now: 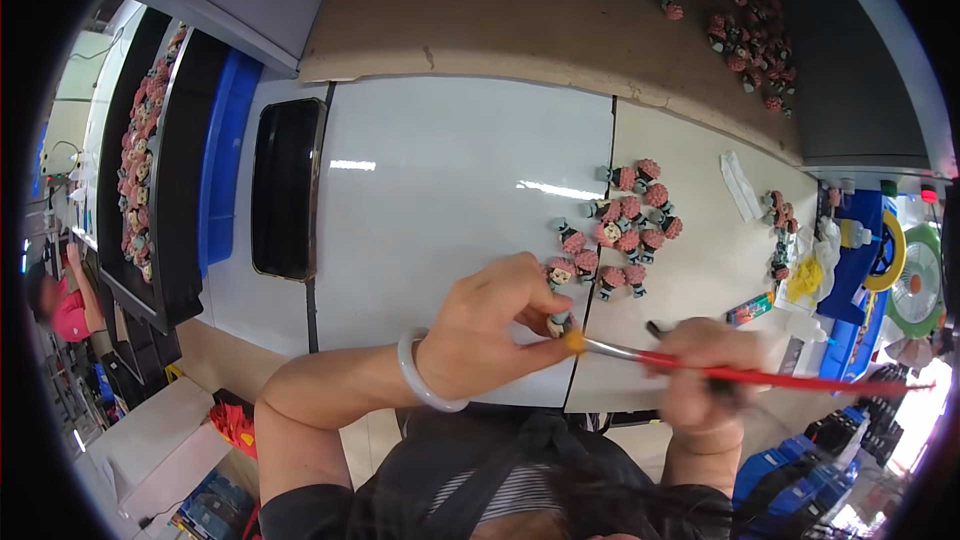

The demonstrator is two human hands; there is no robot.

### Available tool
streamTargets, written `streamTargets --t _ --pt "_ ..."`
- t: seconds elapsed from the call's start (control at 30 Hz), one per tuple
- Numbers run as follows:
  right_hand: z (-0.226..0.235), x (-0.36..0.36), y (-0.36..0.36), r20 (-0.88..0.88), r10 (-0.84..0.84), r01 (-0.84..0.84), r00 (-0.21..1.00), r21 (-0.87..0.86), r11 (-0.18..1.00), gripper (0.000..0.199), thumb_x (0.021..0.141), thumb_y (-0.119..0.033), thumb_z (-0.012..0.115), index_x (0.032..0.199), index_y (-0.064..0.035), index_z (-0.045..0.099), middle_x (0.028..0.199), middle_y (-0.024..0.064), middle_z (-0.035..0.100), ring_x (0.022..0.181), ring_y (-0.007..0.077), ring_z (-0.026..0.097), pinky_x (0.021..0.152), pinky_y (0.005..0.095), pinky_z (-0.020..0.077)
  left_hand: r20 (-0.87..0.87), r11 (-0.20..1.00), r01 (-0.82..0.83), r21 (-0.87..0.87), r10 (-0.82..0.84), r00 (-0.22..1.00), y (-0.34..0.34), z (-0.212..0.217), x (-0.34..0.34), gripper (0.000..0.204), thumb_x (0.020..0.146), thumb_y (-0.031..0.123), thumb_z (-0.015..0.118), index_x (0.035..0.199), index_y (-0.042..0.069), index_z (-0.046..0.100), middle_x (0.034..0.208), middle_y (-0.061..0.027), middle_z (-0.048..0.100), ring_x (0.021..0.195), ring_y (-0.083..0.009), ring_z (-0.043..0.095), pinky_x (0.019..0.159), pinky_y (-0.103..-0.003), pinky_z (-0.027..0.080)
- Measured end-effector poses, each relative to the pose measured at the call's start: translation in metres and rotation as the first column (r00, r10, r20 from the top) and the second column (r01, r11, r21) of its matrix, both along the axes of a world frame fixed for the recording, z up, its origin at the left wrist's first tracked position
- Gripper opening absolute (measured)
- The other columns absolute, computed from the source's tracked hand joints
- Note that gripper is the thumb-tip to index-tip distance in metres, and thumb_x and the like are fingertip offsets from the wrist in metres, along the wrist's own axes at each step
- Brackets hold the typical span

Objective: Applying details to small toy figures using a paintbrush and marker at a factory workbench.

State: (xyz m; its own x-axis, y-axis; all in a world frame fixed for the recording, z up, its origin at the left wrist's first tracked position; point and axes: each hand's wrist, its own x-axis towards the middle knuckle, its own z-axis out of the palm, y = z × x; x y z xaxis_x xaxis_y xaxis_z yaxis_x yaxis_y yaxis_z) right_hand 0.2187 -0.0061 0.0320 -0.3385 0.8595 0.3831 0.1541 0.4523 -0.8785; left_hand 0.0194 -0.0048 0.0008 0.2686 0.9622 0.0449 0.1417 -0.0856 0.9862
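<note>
My left hand (490, 325) pinches a small toy figurine (558, 322) with a grey base just above the white table's near edge. A pale bangle circles that wrist. My right hand (700, 370) grips a red-handled paintbrush (760, 376); its orange-tipped bristles (573, 342) touch the figurine. Just beyond my hands lies a cluster of several pink-haired figurines (625, 230) on the white table (440, 190).
A black tray (287, 188) lies on the table's left. A long black tray with more figurines (140, 160) stands further left beside a blue bin (225, 155). More figurines (735, 25) sit on brown board at the back. At right stand bottles, a cloth (740, 185) and a small fan (915, 285).
</note>
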Motion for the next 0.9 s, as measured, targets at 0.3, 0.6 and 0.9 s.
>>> streamTargets --t 0.3,0.6,0.9 --pt "-0.001 -0.005 0.005 0.186 -0.082 0.070 0.979 0.071 0.995 0.007 0.083 -0.004 0.047 0.084 -0.0047 0.041 0.054 0.0079 0.052 0.048 0.0171 0.053 0.044 0.0238 0.0404 -0.040 0.986 0.064 0.151 -0.059 0.997 0.000 -0.003 -0.001 0.033 0.058 0.001 0.078 0.080 0.004 0.053 0.068 -0.0059 0.053 0.062 -0.0163 0.055 0.058 -0.024 0.047" --pt "-0.009 -0.003 0.013 0.120 -0.145 0.139 0.982 0.061 0.988 0.009 0.079 -0.006 0.052 0.085 -0.0039 0.045 0.065 0.0118 0.058 0.050 0.0174 0.052 0.048 0.0244 0.0425 0.460 0.933 0.281 -0.224 -0.153 0.875 0.000 -0.015 0.000 0.034 0.073 -0.020 0.050 0.095 0.005 0.042 0.098 -0.0089 0.041 0.099 -0.0260 0.056 0.084 -0.032 0.049" --pt "-0.005 0.011 0.002 -0.180 -0.386 0.403 0.905 0.071 0.912 0.018 0.083 -0.019 0.052 0.083 -0.0078 0.038 0.055 0.0058 0.046 0.048 0.0137 0.040 0.046 0.0239 0.0359 0.493 0.927 0.306 -0.218 -0.166 0.854 0.001 -0.010 0.001 0.033 0.075 -0.021 0.045 0.091 0.007 0.037 0.099 -0.0096 0.040 0.109 -0.0308 0.050 0.090 -0.034 0.045"
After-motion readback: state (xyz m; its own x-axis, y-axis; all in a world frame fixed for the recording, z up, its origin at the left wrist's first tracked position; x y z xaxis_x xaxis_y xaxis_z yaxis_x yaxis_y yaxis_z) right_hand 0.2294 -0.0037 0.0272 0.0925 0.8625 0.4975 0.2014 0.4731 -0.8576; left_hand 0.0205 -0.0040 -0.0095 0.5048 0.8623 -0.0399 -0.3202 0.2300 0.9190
